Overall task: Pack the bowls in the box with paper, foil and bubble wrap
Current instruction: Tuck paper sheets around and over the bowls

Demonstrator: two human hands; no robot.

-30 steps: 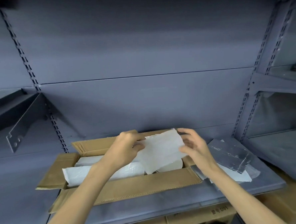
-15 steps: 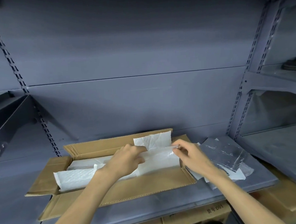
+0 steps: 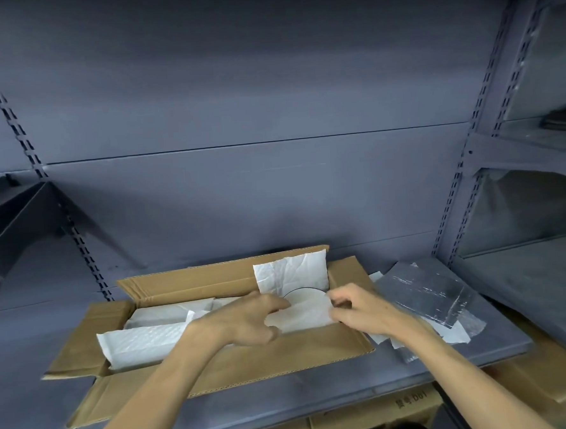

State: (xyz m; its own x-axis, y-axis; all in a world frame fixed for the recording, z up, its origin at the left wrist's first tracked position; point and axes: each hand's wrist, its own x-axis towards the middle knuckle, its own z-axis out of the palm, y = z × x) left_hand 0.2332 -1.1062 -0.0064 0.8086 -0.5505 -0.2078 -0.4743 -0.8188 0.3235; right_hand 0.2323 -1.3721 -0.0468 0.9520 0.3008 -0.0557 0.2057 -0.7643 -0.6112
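Note:
An open cardboard box (image 3: 283, 357) sits on the grey shelf. At its right end a white bowl (image 3: 305, 296) with a dark rim stands between sheets of white paper (image 3: 292, 273). My left hand (image 3: 248, 319) presses the near paper sheet (image 3: 301, 317) down against the bowl. The same sheet's right edge is pinched by my right hand (image 3: 357, 309). White bubble wrap (image 3: 143, 342) lies across the left half of the box. Silver foil sheets (image 3: 422, 292) lie on the shelf just right of the box.
More white paper (image 3: 458, 334) shows under the foil. Shelf uprights (image 3: 452, 187) stand at the right, a bracket (image 3: 14, 224) at the left. Cardboard boxes (image 3: 373, 414) sit on the level below. A dark object (image 3: 559, 121) rests on the upper right shelf.
Both hands lowered the paper sheet from above the box down into its right end. The bowl's rim now shows between the two sheets.

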